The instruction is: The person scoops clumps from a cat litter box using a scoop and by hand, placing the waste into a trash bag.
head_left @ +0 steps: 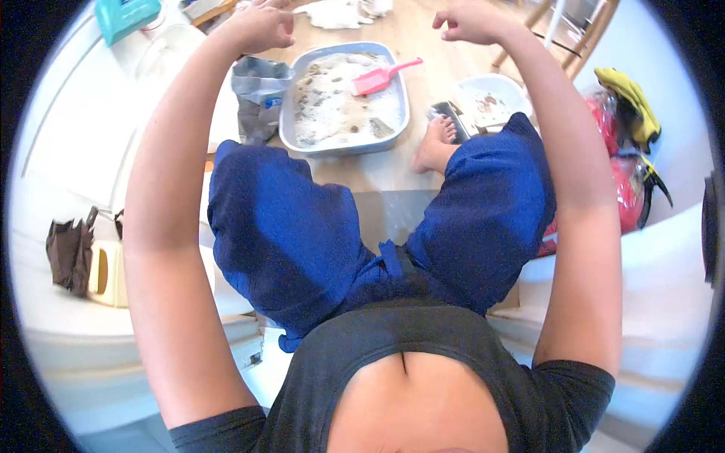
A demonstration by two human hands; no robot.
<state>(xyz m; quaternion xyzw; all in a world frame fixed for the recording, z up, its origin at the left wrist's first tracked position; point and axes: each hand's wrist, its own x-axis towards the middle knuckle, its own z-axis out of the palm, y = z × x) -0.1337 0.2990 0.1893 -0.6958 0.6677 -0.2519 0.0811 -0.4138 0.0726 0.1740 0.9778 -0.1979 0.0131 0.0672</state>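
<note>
My left hand (260, 29) is raised at the upper left, above and left of a grey litter tray (285, 113), its fingers apart and holding nothing that shows. At the upper right, my right hand (472, 23) hangs in the air with loosely bent fingers, nothing visible in it. A pink scoop (374, 81) lies on the pale litter inside the tray, its handle over the right rim. Against the tray's left side stands a grey bag (259, 94). Both hands are apart from the tray, scoop and bag.
A white basin (517, 92) with bits in it and a small box (451, 113) sit by my bare foot. Yellow gloves (630, 106) rest over red packages (627, 181) at the right. A white furry shape (336, 13) is beyond the tray. Wooden legs stand at the upper right.
</note>
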